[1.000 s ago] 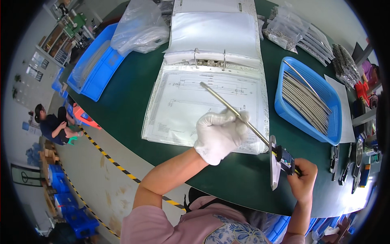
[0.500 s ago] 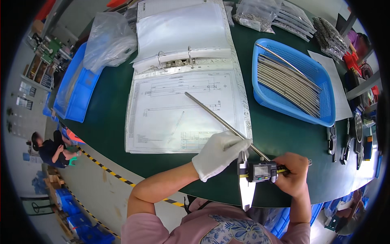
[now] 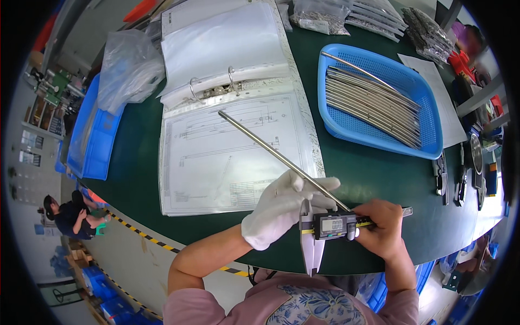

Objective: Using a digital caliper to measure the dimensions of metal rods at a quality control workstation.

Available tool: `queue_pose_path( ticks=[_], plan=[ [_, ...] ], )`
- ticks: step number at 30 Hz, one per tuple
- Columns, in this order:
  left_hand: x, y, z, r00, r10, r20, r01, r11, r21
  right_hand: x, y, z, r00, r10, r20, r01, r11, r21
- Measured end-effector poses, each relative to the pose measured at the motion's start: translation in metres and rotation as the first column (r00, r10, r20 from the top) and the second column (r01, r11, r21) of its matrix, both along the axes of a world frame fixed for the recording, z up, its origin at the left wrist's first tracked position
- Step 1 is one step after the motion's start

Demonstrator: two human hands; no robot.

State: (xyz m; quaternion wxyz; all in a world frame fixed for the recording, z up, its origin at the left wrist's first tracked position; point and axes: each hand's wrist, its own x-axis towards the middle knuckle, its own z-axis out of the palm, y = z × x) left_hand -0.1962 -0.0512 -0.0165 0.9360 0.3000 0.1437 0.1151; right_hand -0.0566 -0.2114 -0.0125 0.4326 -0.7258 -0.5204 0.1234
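My left hand (image 3: 276, 208), in a white glove, has a thin metal rod (image 3: 265, 145) lying across it, between thumb and loosely extended fingers. The rod slants from over the drawing toward my right hand (image 3: 382, 227), which is bare. That hand is closed round the beam of a digital caliper (image 3: 331, 226); the rod's near end reaches its fingertips, and whether they pinch it I cannot tell. The caliper's long jaws point toward me and look closed together, with no rod between them. Under the rod's far end is an open ring binder (image 3: 206, 203) with a technical drawing.
At the right, a blue basket (image 3: 328, 116) holds several similar rods. Another caliper (image 3: 442, 181) and other tools lie beside it. Bags of small parts (image 3: 320, 23) line the back. A blue bin (image 3: 96, 168) with a plastic bag (image 3: 130, 70) stands left. A person (image 3: 76, 216) sits beyond.
My left hand's fingers have loosened and stretched out along the rod. Both hands, the rod and the caliper have shifted slightly left in view, as has the table scene.
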Motion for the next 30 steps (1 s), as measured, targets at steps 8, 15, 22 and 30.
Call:
queue_pose_path(
  ticks=[8,15,22,30],
  plan=[
    [-0.002,0.005,-0.011,0.965,-0.054,-0.258,0.136,0.940,0.312,0.008,-0.002,0.011,0.976,0.124,0.179,-0.113,0.991,-0.068],
    [-0.002,-0.001,-0.011,0.936,-0.142,-0.323,0.266,0.884,0.384,0.011,-0.003,0.016,0.970,0.200,0.137,-0.194,0.979,-0.059],
    [-0.002,-0.004,-0.009,0.944,0.144,-0.298,0.036,0.851,0.523,0.037,-0.020,0.035,0.928,-0.337,0.160,0.331,0.942,0.062],
    [-0.002,-0.002,-0.012,0.964,0.072,-0.256,0.065,0.869,0.490,0.052,-0.040,0.004,0.873,-0.342,0.348,0.323,0.940,0.111]
  ],
)
